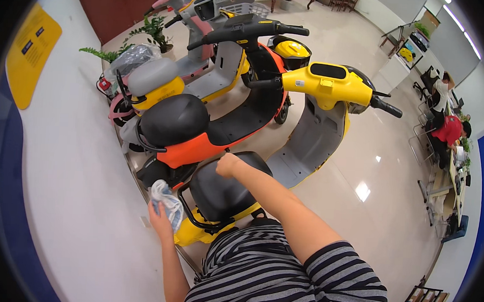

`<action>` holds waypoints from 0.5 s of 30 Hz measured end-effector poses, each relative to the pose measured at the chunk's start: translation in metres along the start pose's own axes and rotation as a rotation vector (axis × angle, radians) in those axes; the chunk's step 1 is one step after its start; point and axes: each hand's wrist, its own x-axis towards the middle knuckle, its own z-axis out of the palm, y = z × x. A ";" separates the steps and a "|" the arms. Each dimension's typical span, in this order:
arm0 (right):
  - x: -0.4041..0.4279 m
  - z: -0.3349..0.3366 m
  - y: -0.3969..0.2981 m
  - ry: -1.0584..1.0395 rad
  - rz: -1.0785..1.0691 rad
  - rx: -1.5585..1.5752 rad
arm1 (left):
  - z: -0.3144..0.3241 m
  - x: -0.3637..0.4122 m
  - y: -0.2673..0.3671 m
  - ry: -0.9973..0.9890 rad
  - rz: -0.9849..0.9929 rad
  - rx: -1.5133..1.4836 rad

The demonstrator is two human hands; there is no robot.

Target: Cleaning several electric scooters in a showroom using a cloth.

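My left hand [162,224], low beside the white wall, grips a bunched blue and white cloth [166,202]. The cloth is close to the rear rack of the yellow scooter [325,87]. My right hand [227,166] is curled into a fist over that scooter's black seat [217,195]; whether it touches the seat cannot be told. No held object clearly shows in it, though its inner side is hidden. Just past the fist stands an orange scooter [192,150] with a black seat [176,119].
Beyond it are a grey and yellow scooter [213,77] and a pink scooter [199,30]. Potted plants [151,31] and a red fire extinguisher [104,84] stand by the wall [69,162]. Two people [447,129] are at desks on the right, with chairs [428,80] nearby.
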 end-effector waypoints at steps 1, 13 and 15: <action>-0.005 0.005 0.004 -0.025 0.020 -0.007 | 0.004 0.001 0.025 -0.081 0.170 0.021; -0.036 0.059 0.027 -0.281 0.125 0.134 | 0.026 -0.098 0.264 -0.592 1.240 0.115; -0.043 0.076 0.028 -0.287 0.132 0.151 | 0.038 -0.105 0.265 -0.624 1.243 0.124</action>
